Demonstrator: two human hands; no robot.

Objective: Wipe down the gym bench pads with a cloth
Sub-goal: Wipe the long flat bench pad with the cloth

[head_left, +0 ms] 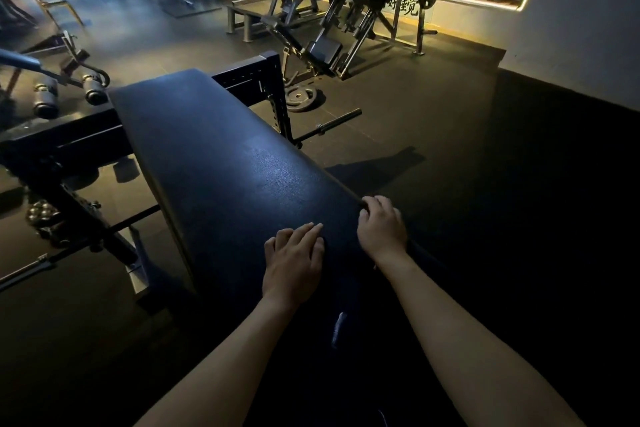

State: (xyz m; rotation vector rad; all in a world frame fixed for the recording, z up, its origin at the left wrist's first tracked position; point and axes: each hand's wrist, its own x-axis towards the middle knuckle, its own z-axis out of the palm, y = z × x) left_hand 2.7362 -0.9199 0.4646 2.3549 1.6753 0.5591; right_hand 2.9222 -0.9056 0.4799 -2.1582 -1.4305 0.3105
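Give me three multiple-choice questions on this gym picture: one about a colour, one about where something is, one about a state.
1. What colour is the bench pad? A red B white C black
2. Where is the weight plate? A in a hand B on the floor beyond the pad C on a chair
3. How is the left hand? A flat on the pad B clenched in the air C round a bottle
Answers: 1 C, its cover is black; 2 B, it lies flat on the floor past the pad's far end; 3 A, its fingers lie straight on the pad.
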